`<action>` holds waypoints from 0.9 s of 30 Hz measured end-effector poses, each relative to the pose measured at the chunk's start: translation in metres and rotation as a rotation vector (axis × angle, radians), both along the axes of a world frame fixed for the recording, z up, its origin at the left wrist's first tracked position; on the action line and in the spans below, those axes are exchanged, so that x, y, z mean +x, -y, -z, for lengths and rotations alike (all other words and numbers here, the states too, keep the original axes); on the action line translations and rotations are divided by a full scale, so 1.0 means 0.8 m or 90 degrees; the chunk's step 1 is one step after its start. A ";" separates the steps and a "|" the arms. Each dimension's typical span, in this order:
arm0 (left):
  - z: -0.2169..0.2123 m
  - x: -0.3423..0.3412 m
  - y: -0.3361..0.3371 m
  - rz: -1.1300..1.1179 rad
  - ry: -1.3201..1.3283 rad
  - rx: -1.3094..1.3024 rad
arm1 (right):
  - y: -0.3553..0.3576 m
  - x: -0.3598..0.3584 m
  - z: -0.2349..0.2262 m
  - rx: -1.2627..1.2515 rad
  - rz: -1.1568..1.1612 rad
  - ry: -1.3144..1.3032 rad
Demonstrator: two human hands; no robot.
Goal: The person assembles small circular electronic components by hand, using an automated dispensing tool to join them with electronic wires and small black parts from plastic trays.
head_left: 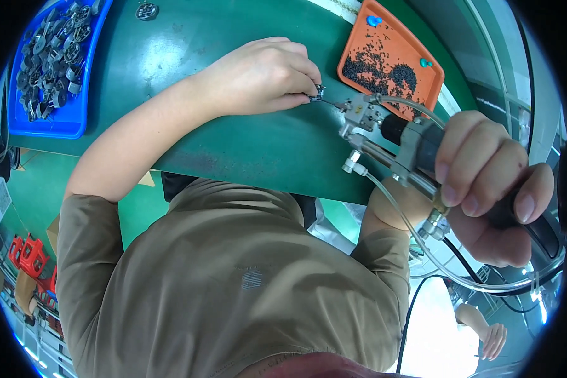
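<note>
pinching a small metal part (319,92), left hand (258,79) meets right hand's (485,183) screwdriver (384,135).

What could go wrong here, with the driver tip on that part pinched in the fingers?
The left hand pinches the small metal part right at the tip of the powered screwdriver, so a slip might hit the fingertips. The clear hose loops under the right hand and could snag.

A factory assembly bench: green work mat (233,145), blue bin (57,123) heaped with small grey metal parts (50,57), orange tray (365,25) of tiny black screws (381,70), powered screwdriver (390,142) trailing clear air hoses (435,258), red crates (28,255) on green floor.
</note>
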State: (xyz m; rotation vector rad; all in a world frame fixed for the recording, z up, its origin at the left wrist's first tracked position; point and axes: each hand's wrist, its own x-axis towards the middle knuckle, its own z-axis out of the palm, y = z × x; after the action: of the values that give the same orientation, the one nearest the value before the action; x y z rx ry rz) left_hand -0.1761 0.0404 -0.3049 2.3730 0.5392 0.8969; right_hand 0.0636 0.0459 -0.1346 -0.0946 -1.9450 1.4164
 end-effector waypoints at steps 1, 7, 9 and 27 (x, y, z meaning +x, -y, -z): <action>0.000 -0.002 0.001 -0.005 -0.001 -0.001 | 0.002 -0.003 0.000 -0.001 0.000 0.000; -0.001 -0.002 0.001 -0.008 -0.008 0.000 | 0.006 -0.014 0.018 -0.036 0.003 -0.072; 0.000 -0.003 0.003 -0.012 -0.004 0.003 | 0.005 -0.027 0.013 -0.022 -0.010 -0.061; -0.005 -0.007 0.001 0.001 -0.062 0.028 | 0.021 -0.053 0.024 -0.035 0.144 -0.095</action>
State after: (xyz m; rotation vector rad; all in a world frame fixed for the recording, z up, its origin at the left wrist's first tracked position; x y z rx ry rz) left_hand -0.1820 0.0397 -0.3008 2.4661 0.5603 0.8027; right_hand 0.0213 0.0293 -0.1539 -0.2217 -1.7161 1.2905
